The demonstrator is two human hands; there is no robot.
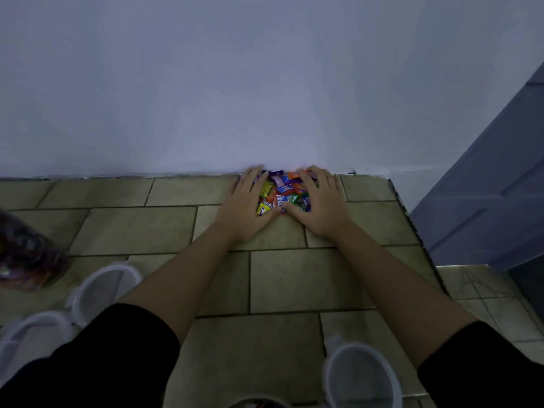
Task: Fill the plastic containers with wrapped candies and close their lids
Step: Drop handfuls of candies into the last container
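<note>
A small heap of wrapped candies in bright colours lies on the tiled surface against the wall. My left hand cups the heap's left side and my right hand cups its right side, fingers fairly straight and thumbs nearly meeting in front. A clear plastic container stands open at the bottom right, beside my right arm. Two more clear containers sit at the lower left, partly hidden by my left sleeve.
A blurred bag of candies lies at the left edge. The rim of another container peeks in at the bottom centre. The tiled surface ends at a dark edge on the right, with lower floor tiles and a grey door beyond.
</note>
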